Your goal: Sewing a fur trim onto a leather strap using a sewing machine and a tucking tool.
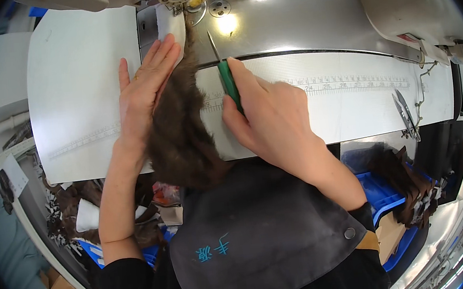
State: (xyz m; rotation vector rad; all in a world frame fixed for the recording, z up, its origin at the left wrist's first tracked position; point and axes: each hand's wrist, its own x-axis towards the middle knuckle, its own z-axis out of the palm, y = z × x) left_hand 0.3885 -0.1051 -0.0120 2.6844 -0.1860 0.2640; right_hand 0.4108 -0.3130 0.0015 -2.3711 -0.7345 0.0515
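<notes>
A strip of dark brown fur [178, 124] with a white backing [172, 29] runs from beneath the sewing machine's needle area [177, 6] down over the table's front edge. My left hand [148, 77] lies flat along the white backing, fingers stretched toward the machine. In my right hand [270, 112] is an awl with a green handle [228, 85], gripped between thumb and fingers. Its thin metal tip points up and away, just right of the fur and apart from it.
Thread snips [406, 115] lie at the table's right end. A printed ruler scale [338, 85] crosses the white tabletop. Below the table, blue bins [380, 191] hold brown fur pieces [411, 193] on the right; more scraps [79, 200] lie at the left.
</notes>
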